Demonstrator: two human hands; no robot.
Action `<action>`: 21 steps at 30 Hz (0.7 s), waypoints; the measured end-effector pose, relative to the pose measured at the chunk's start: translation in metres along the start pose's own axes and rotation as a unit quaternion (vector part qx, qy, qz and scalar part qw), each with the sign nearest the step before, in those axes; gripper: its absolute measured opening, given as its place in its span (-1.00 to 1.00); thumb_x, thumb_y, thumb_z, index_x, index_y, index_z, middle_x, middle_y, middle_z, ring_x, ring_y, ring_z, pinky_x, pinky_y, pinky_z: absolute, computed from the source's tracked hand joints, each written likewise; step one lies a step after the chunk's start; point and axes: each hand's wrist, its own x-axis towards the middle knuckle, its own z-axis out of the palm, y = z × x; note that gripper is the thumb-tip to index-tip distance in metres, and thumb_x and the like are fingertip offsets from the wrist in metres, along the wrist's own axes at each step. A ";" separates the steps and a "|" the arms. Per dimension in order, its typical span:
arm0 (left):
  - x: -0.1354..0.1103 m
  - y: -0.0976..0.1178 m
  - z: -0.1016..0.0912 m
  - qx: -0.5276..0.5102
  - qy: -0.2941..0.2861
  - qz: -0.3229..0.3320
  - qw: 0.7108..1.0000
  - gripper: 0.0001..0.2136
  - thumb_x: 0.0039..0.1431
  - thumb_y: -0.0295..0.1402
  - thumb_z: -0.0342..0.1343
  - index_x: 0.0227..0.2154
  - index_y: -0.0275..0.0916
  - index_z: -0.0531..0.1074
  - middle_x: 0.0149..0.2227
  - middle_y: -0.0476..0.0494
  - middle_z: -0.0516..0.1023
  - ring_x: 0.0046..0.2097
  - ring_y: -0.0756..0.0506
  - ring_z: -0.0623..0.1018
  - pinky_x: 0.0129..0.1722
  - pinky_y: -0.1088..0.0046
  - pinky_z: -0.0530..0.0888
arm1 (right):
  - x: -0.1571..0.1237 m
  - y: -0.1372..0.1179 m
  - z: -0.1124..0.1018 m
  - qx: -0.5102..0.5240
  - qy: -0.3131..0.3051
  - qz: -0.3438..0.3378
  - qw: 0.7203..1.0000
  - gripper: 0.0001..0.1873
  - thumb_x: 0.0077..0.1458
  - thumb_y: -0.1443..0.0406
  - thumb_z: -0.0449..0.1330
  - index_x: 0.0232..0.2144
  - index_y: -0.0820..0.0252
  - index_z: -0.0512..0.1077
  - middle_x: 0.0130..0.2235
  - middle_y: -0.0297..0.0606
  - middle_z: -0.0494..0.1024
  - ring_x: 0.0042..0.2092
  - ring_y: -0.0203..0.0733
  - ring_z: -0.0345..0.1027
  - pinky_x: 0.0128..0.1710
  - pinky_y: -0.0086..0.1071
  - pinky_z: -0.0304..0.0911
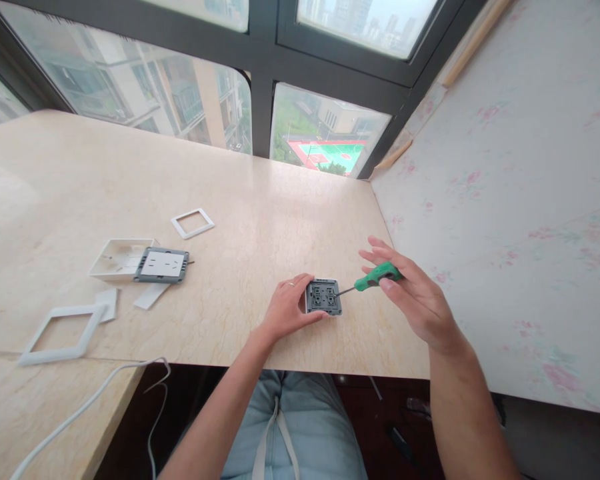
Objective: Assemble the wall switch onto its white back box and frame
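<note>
My left hand grips the left side of a small square wall switch, thumb along its near edge and fingers at the far edge. The switch has a dark grey inner face and a white rim, and it rests on the stone counter. In my right hand is a screwdriver with a green and black handle, held between thumb and fingers. Its thin shaft slants down to the left, and the tip meets the right part of the switch's face. Whether the tip sits in a screw is too small to tell.
To the left, a socket module leans on a white wall box. White frames and flat plates lie around them. A white cable crosses the counter's near left edge. A papered wall bounds the right side, windows the back.
</note>
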 end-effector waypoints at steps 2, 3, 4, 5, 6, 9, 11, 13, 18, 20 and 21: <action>0.000 0.001 0.000 0.000 0.001 0.000 1.000 -0.30 0.03 0.02 0.29 0.18 -0.11 0.22 0.22 -0.26 0.39 0.21 -0.30 0.41 0.17 0.10 0.28 | 0.001 0.003 0.000 -0.038 0.034 -0.007 0.999 -0.61 0.28 0.25 0.16 0.14 -0.02 0.36 0.18 -0.17 0.43 0.07 -0.02 0.47 0.00 -0.06 0.50; 0.000 0.001 0.000 0.000 0.002 0.000 1.000 -0.30 0.02 0.02 0.29 0.17 -0.11 0.22 0.22 -0.25 0.39 0.21 -0.30 0.41 0.16 0.10 0.28 | 0.002 0.005 0.001 -0.073 0.058 -0.016 0.995 -0.65 0.24 0.25 0.22 0.08 0.01 0.41 0.06 -0.18 0.53 -0.03 -0.05 0.52 -0.05 -0.10 0.52; 0.000 0.001 0.000 -0.001 0.002 0.000 1.000 -0.30 0.02 0.02 0.29 0.17 -0.11 0.22 0.21 -0.25 0.39 0.20 -0.29 0.41 0.16 0.11 0.29 | 0.003 0.007 0.002 -0.111 0.082 -0.030 0.990 -0.69 0.20 0.24 0.27 0.01 0.02 0.45 -0.06 -0.20 0.58 -0.13 -0.08 0.55 -0.10 -0.14 0.52; 0.000 0.001 0.000 -0.001 0.002 0.000 1.000 -0.30 0.02 0.02 0.29 0.17 -0.11 0.22 0.21 -0.25 0.39 0.20 -0.29 0.41 0.16 0.11 0.29 | 0.004 0.010 0.003 -0.145 0.102 -0.046 0.983 -0.72 0.16 0.23 0.31 -0.06 0.04 0.47 -0.16 -0.24 0.60 -0.20 -0.12 0.55 -0.14 -0.18 0.52; 0.000 0.001 0.000 -0.001 0.003 0.000 1.000 -0.30 0.02 0.02 0.29 0.17 -0.11 0.22 0.21 -0.25 0.39 0.20 -0.29 0.41 0.16 0.11 0.29 | 0.006 0.013 0.005 -0.169 0.118 -0.060 0.977 -0.74 0.13 0.22 0.34 -0.11 0.05 0.47 -0.23 -0.27 0.59 -0.26 -0.15 0.53 -0.19 -0.21 0.51; 0.000 0.000 0.000 0.001 0.004 0.002 1.000 -0.30 0.01 0.02 0.30 0.17 -0.12 0.22 0.21 -0.25 0.39 0.20 -0.29 0.42 0.16 0.12 0.29 | 0.009 0.018 0.011 -0.169 0.125 -0.068 0.975 -0.75 0.18 0.18 0.28 -0.10 0.04 0.40 -0.28 -0.31 0.54 -0.31 -0.20 0.50 -0.28 -0.29 0.47; 0.000 -0.001 0.001 0.000 0.003 0.003 1.000 -0.29 0.01 0.02 0.30 0.17 -0.13 0.22 0.21 -0.25 0.40 0.20 -0.29 0.42 0.16 0.13 0.28 | 0.009 0.018 0.013 -0.123 0.105 -0.049 0.986 -0.75 0.28 0.16 0.16 -0.02 0.03 0.35 -0.15 -0.25 0.53 -0.18 -0.17 0.51 -0.20 -0.25 0.48; 0.000 -0.001 0.001 -0.001 0.003 0.004 1.000 -0.29 0.02 0.02 0.30 0.18 -0.13 0.22 0.21 -0.26 0.39 0.20 -0.29 0.41 0.16 0.13 0.28 | 0.008 0.014 0.013 -0.056 0.069 -0.030 0.996 -0.73 0.34 0.16 0.03 0.04 0.01 0.33 0.06 -0.18 0.46 0.03 -0.08 0.44 -0.05 -0.12 0.46; 0.000 -0.001 0.001 -0.004 0.005 0.005 1.000 -0.29 0.02 0.03 0.29 0.18 -0.12 0.22 0.21 -0.26 0.39 0.20 -0.30 0.41 0.17 0.13 0.28 | 0.004 0.005 0.010 0.084 -0.003 -0.010 0.996 -0.68 0.34 0.23 0.00 0.09 0.02 0.34 0.26 -0.17 0.30 0.20 0.03 0.32 0.09 0.07 0.38; 0.000 -0.001 0.001 -0.004 0.006 0.005 1.000 -0.29 0.02 0.03 0.29 0.18 -0.13 0.22 0.21 -0.26 0.39 0.21 -0.29 0.41 0.17 0.13 0.28 | 0.004 0.005 0.010 0.075 0.017 -0.015 0.997 -0.69 0.34 0.25 0.03 0.09 0.03 0.35 0.24 -0.17 0.34 0.14 0.00 0.39 0.05 0.03 0.43; -0.001 -0.002 0.001 -0.005 0.006 0.005 1.000 -0.29 0.02 0.02 0.29 0.18 -0.13 0.22 0.21 -0.26 0.39 0.21 -0.29 0.41 0.17 0.13 0.27 | 0.004 0.007 0.010 0.054 0.035 -0.018 0.998 -0.70 0.33 0.26 0.05 0.08 0.03 0.35 0.20 -0.17 0.39 0.09 -0.03 0.44 0.02 -0.01 0.46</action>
